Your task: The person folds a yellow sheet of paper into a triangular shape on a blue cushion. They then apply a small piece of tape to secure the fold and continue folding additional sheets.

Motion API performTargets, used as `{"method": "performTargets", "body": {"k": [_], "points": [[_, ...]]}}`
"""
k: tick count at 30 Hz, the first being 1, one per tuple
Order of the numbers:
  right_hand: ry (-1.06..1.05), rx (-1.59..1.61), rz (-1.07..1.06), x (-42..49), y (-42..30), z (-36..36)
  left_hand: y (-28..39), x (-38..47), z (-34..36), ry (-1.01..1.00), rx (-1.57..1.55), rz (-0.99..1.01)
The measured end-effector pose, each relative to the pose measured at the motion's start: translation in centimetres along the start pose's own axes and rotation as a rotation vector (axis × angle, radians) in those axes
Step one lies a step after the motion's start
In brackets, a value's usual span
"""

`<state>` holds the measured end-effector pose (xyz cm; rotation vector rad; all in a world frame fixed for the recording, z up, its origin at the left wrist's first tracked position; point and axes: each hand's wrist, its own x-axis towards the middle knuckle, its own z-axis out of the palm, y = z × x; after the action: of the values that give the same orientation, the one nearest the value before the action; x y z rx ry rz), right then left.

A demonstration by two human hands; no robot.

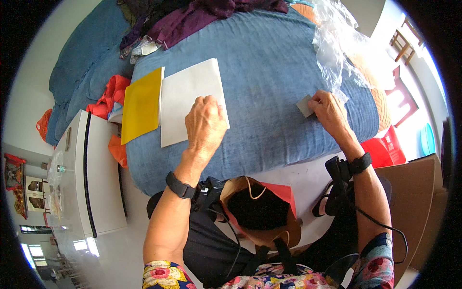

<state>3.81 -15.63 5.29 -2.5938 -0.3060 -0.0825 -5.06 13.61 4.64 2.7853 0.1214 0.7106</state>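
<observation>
My left hand (206,121) is over the lower right part of a white sheet or booklet (191,94), fingers curled under. Its fingertips are hidden, so I cannot tell whether they grip anything. A yellow booklet or folder (142,104) with white page edges lies just left of the white one. Both rest on a blue fabric-covered seat (260,90). Farther right, my right hand (329,110) pinches a small grey square piece (305,106) between thumb and fingers, low over the same fabric. Clear plastic touches or lies close behind that hand.
Clear plastic wrapping (334,47) is heaped at the far right of the seat. Purple clothing (195,21) lies along the back. Between my legs stands an open paper bag (292,216) with rope handles. A cardboard box (411,206) is at right, a white cabinet (104,180) at left.
</observation>
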Motion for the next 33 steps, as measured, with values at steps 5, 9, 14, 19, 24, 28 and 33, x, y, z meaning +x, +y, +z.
{"method": "performTargets", "body": {"k": [5, 9, 14, 19, 24, 28, 33], "points": [[0.390, -0.316, -0.233, -0.8, -1.5, 1.0, -1.7, -0.2, -0.3, -0.164, 0.034, -0.080], [0.200, 0.081, -0.424, -1.3, -3.5, 2.7, -1.4, -0.7, -1.3, -0.285, 0.000, -0.020], [-0.074, 0.351, -0.444, -1.5, -6.7, 5.7, -0.7, -0.7, -1.9, -0.359, 0.038, 0.052], [-0.328, 0.645, -0.196, -1.5, -9.2, 7.0, -1.1, -0.9, -1.6, -0.345, 0.021, 0.137], [-0.449, 0.879, -0.062, -1.3, -10.2, 7.6, -1.4, -1.3, -1.3, -0.335, 0.086, 0.266], [-0.517, 0.980, 0.009, -1.0, -10.6, 7.9, -1.4, -1.5, -1.4, -0.324, 0.137, 0.343], [-0.565, 1.063, 0.057, -1.0, -11.0, 8.3, -1.3, -1.7, -1.5, -0.280, 0.232, 0.440]]}}
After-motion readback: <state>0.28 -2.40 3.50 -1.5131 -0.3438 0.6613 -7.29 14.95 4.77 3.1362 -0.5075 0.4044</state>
